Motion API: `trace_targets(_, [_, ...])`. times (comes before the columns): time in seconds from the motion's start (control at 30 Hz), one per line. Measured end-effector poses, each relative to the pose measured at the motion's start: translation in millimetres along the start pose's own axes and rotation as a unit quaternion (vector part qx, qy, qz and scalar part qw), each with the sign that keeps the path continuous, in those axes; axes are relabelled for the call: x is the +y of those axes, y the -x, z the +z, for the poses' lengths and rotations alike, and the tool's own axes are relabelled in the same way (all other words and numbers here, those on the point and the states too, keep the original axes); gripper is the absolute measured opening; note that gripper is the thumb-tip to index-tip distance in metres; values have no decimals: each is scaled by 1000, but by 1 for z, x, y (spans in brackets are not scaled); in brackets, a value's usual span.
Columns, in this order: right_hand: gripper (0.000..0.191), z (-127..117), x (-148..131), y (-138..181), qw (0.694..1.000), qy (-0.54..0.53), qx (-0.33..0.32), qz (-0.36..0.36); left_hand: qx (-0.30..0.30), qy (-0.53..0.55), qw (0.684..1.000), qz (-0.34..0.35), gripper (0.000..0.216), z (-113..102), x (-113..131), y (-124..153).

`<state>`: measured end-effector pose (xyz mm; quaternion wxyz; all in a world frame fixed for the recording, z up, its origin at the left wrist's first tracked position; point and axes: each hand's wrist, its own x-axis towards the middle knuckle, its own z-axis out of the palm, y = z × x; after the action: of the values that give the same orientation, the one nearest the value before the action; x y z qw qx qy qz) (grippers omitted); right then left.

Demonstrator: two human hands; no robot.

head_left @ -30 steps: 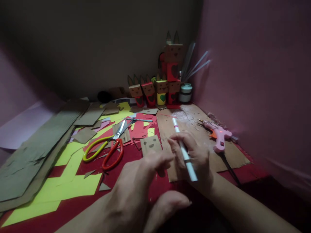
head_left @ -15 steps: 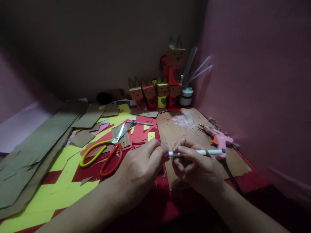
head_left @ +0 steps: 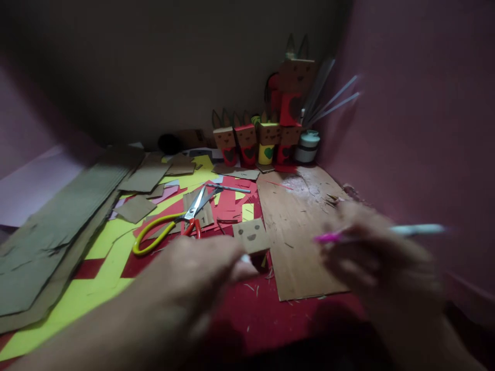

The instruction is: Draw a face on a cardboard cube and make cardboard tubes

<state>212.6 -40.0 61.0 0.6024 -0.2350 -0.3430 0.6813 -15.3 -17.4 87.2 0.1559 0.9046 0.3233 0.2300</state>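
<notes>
My right hand [head_left: 381, 257], blurred by motion, grips a slim pale pen [head_left: 417, 230] whose pink end points left, over the brown cardboard sheet [head_left: 294, 257]. My left hand [head_left: 204, 278] is closed, with a small whitish piece, apparently the pen cap [head_left: 245, 258], showing at its thumb. Just beyond the left fingers lies a small cardboard face [head_left: 252, 236] with drawn eyes and mouth. Scissors [head_left: 162, 232] with one yellow and one red handle lie past my left hand, which partly covers the red handle.
Several cardboard figures with pointed ears [head_left: 266, 135] stand at the back, beside a pale blue jar [head_left: 308, 147] and clear sticks [head_left: 336, 100]. Corrugated cardboard [head_left: 58, 232] lies along the left. Yellow paper [head_left: 104, 288] and red scraps are spread on the table. A pink wall [head_left: 425, 129] bounds the right.
My hands have drawn apart; the right carries the pen rightward, its pink end now exposed. The cardboard face has come into sight. The glue gun is now hidden behind my right hand.
</notes>
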Motion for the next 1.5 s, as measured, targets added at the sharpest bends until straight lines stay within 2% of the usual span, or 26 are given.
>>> trace_targets(0.03, [21, 0, -5, -1, 998, 6, 36, -56, 1, 35, 998, -48, 32, -6, -7, -1])
trace_targets(0.07, [21, 0, -7, -2, 997, 25, 22, -73, 2, 76, 991, -107, 34, -10, -16, -2])
trace_targets(0.13, [24, 4, -7, -5, 996, 83, 7, -26, 8, 165, 965, -204, 33, -13, -35, -4])
trace_targets(0.2, [18, 9, -1, -10, 992, 122, -6, 5, 15, 248, 934, -258, 23, -10, -53, -6])
trace_targets(0.27, [7, 11, 8, -16, 989, 145, -4, 8, 17, 278, 912, -302, 24, -4, -63, -5])
trace_targets(0.33, [3, 10, 17, -21, 984, 177, 0, 12, 11, 251, 913, -322, 31, 3, -66, -2])
trace_targets(0.37, [5, 9, 21, -23, 980, 197, 2, 15, 3, 230, 921, -315, 38, 7, -65, 0])
trace_targets(0.47, [6, 8, 35, -26, 970, 242, 16, 16, -33, 171, 951, -254, 78, 22, -58, 6])
trace_targets(0.53, [7, 10, 43, -26, 967, 252, 28, 6, -49, 131, 960, -240, 90, 33, -54, 7])
trace_targets(0.6, [6, 12, 49, -26, 964, 264, 29, -15, -54, 112, 962, -244, 84, 43, -53, 6])
trace_targets(0.67, [6, 11, 54, -24, 955, 292, 22, -43, -58, 125, 962, -237, 68, 50, -52, 6])
trace_targets(0.8, [4, 1, 61, -15, 914, 392, 2, -102, -42, 111, 968, -220, 49, 60, -54, 9])
trace_targets(0.93, [14, -2, 64, -6, 851, 492, -26, -182, -32, 81, 978, -187, 51, 67, -57, 17])
trace_targets(1.0, [16, 0, 65, -5, 831, 517, -28, -203, -24, 70, 983, -169, 53, 70, -58, 20])
trace_targets(1.33, [14, 9, 66, -4, 794, 577, 7, -193, 2, 51, 988, -146, 53, 74, -55, 23])
trace_targets(1.5, [14, 12, 65, -5, 769, 603, 4, -212, 10, 51, 990, -134, 56, 74, -56, 24])
